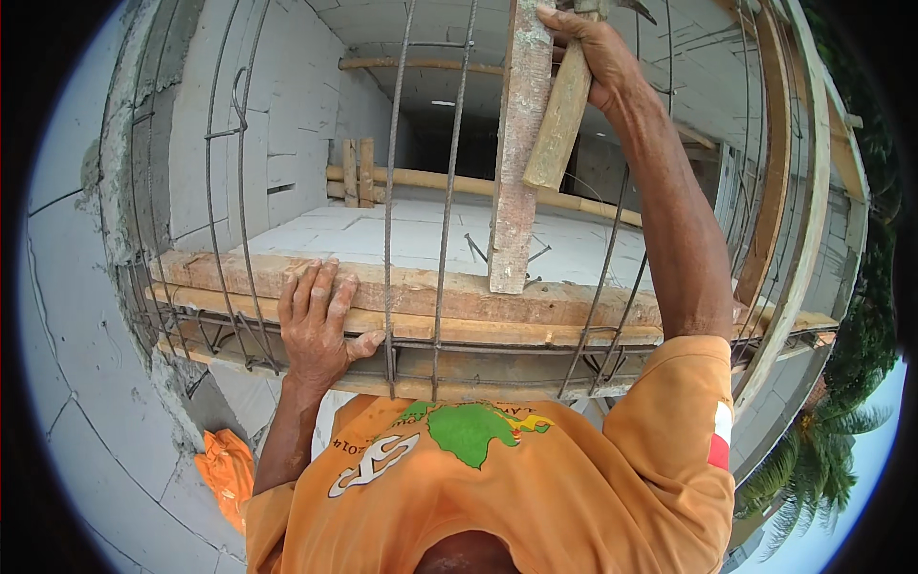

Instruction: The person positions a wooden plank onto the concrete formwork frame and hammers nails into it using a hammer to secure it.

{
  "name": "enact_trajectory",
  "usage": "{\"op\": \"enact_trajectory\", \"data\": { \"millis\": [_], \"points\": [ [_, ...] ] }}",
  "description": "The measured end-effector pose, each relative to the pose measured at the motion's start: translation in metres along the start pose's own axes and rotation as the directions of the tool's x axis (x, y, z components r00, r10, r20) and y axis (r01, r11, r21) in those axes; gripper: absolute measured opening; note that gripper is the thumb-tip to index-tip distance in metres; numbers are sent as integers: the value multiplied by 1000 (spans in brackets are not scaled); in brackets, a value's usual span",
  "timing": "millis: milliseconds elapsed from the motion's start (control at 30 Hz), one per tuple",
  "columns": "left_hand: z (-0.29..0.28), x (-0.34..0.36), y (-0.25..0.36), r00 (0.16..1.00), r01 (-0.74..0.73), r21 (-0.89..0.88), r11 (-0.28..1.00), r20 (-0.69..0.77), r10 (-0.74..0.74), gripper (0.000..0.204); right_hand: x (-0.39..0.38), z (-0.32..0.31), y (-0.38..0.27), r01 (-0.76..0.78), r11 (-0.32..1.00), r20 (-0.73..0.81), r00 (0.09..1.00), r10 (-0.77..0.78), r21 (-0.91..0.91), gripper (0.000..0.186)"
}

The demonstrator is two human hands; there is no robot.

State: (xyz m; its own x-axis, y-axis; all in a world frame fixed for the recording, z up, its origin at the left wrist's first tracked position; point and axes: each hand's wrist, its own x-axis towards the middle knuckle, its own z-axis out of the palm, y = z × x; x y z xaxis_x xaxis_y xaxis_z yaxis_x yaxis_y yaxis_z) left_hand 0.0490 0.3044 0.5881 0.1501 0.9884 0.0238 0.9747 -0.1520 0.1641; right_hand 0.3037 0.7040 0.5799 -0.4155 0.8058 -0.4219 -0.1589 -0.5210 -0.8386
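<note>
My right hand (604,53) reaches up at the top, closed on a hammer (561,120). Its wooden handle slants downward, and its metal head is partly cut off by the picture's rim. The thumb of that hand touches an upright wooden board (514,143), whose lower end meets a long horizontal plank (459,289). On the left part of this plank lies my left hand (317,330), fingers spread and thumb out to the side, with no tool in it. Several nails (475,247) stick up beside the board's foot.
Thin steel rebars (393,191) rise on both sides of the hands. Pale block walls (86,354) stand at left. Bamboo poles (440,182) cross the space beyond. Wooden posts (770,163) stand at right, and orange cloth or plastic (227,471) hangs at lower left.
</note>
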Motion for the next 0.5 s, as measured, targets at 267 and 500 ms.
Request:
{"op": "enact_trajectory", "data": {
  "millis": [267,500],
  "points": [
    [-1,-5,0,1000,17,-11,1000,-16,-17,78,-7,1,10,50,975,-12,998,-54,-215,41],
    [-1,5,4,999,41,-37,998,-25,-42,76,-12,1,2,16,987,-20,1000,-19,-158,43]
  ]
}}
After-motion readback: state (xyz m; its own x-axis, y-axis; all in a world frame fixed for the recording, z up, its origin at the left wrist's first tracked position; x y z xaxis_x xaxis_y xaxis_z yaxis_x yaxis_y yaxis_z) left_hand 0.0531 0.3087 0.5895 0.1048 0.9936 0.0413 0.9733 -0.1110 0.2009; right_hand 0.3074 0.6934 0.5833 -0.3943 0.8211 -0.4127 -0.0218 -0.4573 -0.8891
